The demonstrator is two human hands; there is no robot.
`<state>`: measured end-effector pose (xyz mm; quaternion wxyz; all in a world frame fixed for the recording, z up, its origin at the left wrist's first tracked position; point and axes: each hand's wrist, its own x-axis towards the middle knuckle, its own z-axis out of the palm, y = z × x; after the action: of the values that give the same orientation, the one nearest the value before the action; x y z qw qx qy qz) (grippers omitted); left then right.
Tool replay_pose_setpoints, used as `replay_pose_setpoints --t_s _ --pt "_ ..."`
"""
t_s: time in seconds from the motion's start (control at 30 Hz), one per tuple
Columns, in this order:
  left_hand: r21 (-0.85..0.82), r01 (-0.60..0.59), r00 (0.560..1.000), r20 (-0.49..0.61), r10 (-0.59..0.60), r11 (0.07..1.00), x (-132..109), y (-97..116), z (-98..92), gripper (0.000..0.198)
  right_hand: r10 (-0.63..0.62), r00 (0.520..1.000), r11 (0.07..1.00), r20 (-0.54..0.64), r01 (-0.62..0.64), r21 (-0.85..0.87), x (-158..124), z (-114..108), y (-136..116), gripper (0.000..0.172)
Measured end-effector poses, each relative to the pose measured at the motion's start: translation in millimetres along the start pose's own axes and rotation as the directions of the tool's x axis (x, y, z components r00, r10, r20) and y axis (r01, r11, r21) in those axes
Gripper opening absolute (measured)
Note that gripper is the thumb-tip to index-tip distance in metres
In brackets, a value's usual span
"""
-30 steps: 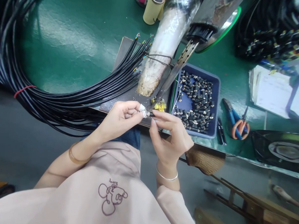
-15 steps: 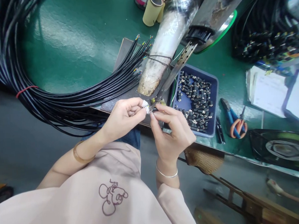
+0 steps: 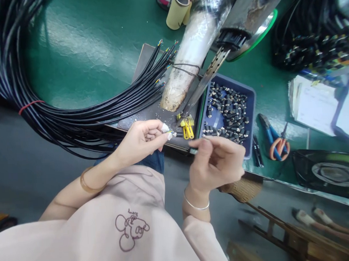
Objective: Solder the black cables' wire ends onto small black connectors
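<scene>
A bundle of black cables (image 3: 74,115) runs along the left side of the worktop (image 3: 79,53) and sags over its front edge. The jacketed lengths look springy and rather heavy together; the thin cores at the tips look soft and easily bent.

The left hand (image 3: 142,139) hangs just beyond the front edge, palm inward, thumb and index finger pinched on fine coloured wires (image 3: 169,132), with white wrapping on the fingertips. The wires stand just over the near edge of the grey board (image 3: 145,56). They should weigh almost nothing and are best held close behind the bare ends, lightly, since strands could splay.

Right of them, near the yellow clip (image 3: 187,129), the soldering iron (image 3: 208,75) slants down.

The right hand (image 3: 218,159) is lower at the front edge, wrist bent up, thumb and index close together; blur hides whether they grip the dark sliver at their tips. Just behind is the blue bin (image 3: 253,103) of small black connectors (image 3: 230,108), likely light and rigid, with fragile pins: the bodies make the safer hold.
</scene>
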<state>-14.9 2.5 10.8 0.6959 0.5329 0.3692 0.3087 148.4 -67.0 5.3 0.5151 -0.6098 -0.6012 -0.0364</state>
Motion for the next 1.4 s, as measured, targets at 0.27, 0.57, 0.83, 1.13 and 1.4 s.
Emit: replay_pose_setpoints --t_s 0.27,0.57,0.83,1.13,1.4 --pt "0.184 -0.333 0.940 -0.007 0.340 0.925 -10.7 -7.0 -4.2 0.019 0.331 0.812 0.853 0.481 -0.475 0.215 13.8 -2.2 -2.6 0.025" --pt "0.191 -0.285 0.957 0.107 0.268 0.939 -14.9 -1.0 -10.3 0.035 0.351 0.735 0.720 0.580 -0.608 0.335 10.8 6.0 7.7 0.034" --pt "0.091 -0.161 0.981 0.121 0.149 0.983 -13.6 0.7 -11.6 0.039 0.190 0.894 0.909 0.405 -0.316 0.272 5.8 7.9 6.3 0.017" --pt "0.050 -0.182 0.983 -0.005 0.182 0.982 -16.4 -4.2 -6.0 0.023 0.104 0.928 0.968 0.357 -0.177 0.178 -1.7 2.3 2.1 0.017" --pt "0.127 -0.186 0.982 0.060 0.179 0.974 -16.2 -3.7 -5.1 0.026 -0.081 0.951 0.995 0.299 0.093 -0.025 3.1 -13.1 -7.8 0.005"
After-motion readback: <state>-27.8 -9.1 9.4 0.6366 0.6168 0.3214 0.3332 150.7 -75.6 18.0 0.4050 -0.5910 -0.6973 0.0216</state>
